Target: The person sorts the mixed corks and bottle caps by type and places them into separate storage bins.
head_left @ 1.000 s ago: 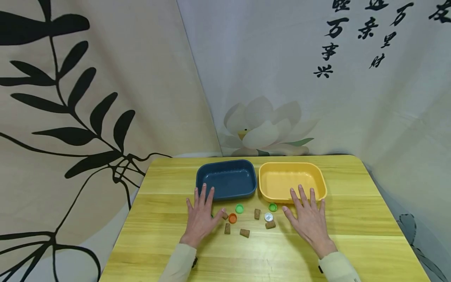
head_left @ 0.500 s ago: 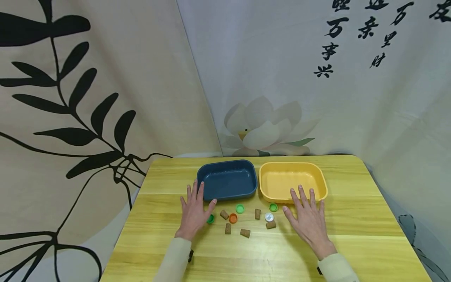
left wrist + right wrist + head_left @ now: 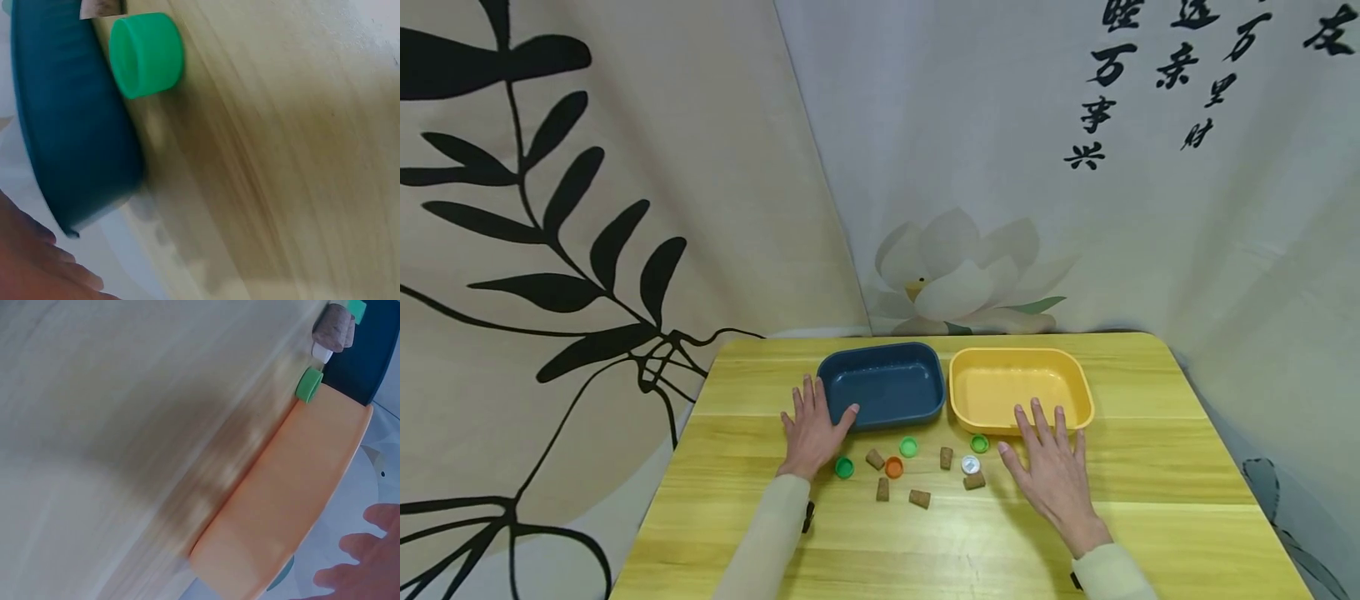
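My left hand (image 3: 813, 435), fingers spread, is at the near left corner of a dark blue tray (image 3: 880, 425). The right hand (image 3: 1056, 475) is spread too, its fingertips overlapping the near rim of a yellow tray (image 3: 1000, 432) in the head view. Neither hand holds anything. Between them lie several bottle caps: a dark green cap (image 3: 150, 55) near the left hand, an orange cap (image 3: 893, 467), a light green cap (image 3: 908, 447), another green cap (image 3: 309, 385) by the yellow tray and a white cap (image 3: 971, 464). Several cork pieces, such as one cork (image 3: 919, 498), are scattered among the caps.
Both trays stand side by side toward the back of a wooden table (image 3: 880, 558). Behind the table's far edge hang printed cloths: a leafy cloth (image 3: 737, 167) on the left and a cloth with a lotus and characters (image 3: 970, 125) on the right.
The left hand has moved left and slightly away from the body, uncovering the dark green cap and a cork. The right hand has stayed almost in place.
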Available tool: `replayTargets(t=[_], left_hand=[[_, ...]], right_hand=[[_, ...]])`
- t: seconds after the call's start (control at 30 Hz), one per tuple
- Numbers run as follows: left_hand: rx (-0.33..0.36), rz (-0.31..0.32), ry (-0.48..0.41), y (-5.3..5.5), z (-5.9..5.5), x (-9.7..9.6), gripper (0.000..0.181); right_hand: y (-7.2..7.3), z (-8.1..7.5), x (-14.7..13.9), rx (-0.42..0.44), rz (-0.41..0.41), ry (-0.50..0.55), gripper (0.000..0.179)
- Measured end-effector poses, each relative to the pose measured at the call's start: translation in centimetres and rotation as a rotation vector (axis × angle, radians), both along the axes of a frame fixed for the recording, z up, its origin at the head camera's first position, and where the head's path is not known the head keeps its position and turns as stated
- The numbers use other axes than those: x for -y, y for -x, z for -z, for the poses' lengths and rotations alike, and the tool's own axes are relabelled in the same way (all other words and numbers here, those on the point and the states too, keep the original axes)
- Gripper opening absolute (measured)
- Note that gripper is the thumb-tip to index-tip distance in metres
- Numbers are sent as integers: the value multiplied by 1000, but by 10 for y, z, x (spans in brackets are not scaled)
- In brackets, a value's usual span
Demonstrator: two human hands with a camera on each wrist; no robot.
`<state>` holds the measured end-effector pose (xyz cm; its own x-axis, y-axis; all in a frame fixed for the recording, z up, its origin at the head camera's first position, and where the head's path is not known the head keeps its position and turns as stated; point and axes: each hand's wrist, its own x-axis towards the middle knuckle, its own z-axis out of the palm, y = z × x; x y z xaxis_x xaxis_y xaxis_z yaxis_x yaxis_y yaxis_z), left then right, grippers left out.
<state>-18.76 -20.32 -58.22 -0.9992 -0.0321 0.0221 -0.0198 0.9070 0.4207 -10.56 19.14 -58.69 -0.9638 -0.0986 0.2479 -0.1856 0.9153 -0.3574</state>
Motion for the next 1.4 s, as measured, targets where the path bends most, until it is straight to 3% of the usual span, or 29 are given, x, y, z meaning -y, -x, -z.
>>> replayTargets(t=[0.27,0.73,1.03,1.4], left_hand=[[54,9,55,4,12,4,109],[100,69,83,-1,11,20,110],[73,72,52,-2,6,19,114],[91,64,67,-1,12,21,117]], right_hand=[[-2,1,0,-9,-2,-1,73],[-10,-1,5,35,-28,11,74],[-21,-4,38,-6,-127,-28,73],[-35,7,84,-92,-290,-122,66]])
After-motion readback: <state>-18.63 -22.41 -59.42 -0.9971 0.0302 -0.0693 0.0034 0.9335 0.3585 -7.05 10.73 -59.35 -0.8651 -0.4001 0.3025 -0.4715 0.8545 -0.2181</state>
